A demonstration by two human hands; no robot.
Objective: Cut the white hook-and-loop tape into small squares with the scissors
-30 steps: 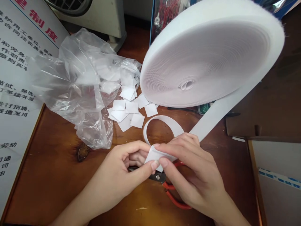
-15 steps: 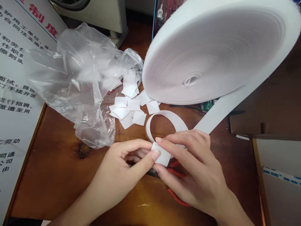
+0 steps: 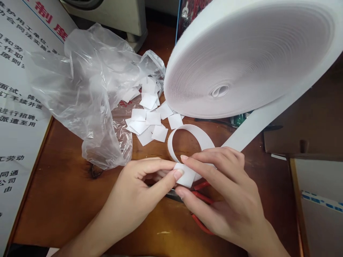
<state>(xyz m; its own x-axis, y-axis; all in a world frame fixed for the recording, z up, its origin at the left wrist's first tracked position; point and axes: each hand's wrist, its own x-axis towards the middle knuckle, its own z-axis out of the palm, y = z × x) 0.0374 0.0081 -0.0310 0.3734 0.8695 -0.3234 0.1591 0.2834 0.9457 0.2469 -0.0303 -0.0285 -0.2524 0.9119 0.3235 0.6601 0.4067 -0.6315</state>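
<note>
My left hand (image 3: pixel 144 189) pinches the end of a white hook-and-loop tape (image 3: pixel 185 175) between thumb and fingers. The tape's loose length bends into a loop (image 3: pixel 171 142) behind the fingers, and a straight run leads up right to a big roll (image 3: pixel 249 64) with a fuzzy edge. My right hand (image 3: pixel 219 185) is beside the tape end, thumb and index finger spread apart around it, its other fingers over the tape behind. Red-handled scissors (image 3: pixel 201 197) show beneath the right hand, partly hidden; whether it bears on them cannot be seen.
Several cut white squares (image 3: pixel 160 133) lie heaped beyond the hands, by a crumpled clear plastic bag (image 3: pixel 93 82). A printed board (image 3: pixel 21 107) covers the left side of the wooden table (image 3: pixel 61 192). A beige machine (image 3: pixel 131 18) stands behind; a cardboard box (image 3: pixel 305 139) is at right.
My right thumb has drawn slightly away from the lower edge of the tape end. My left hand keeps its pinch. The whole view has shifted a little.
</note>
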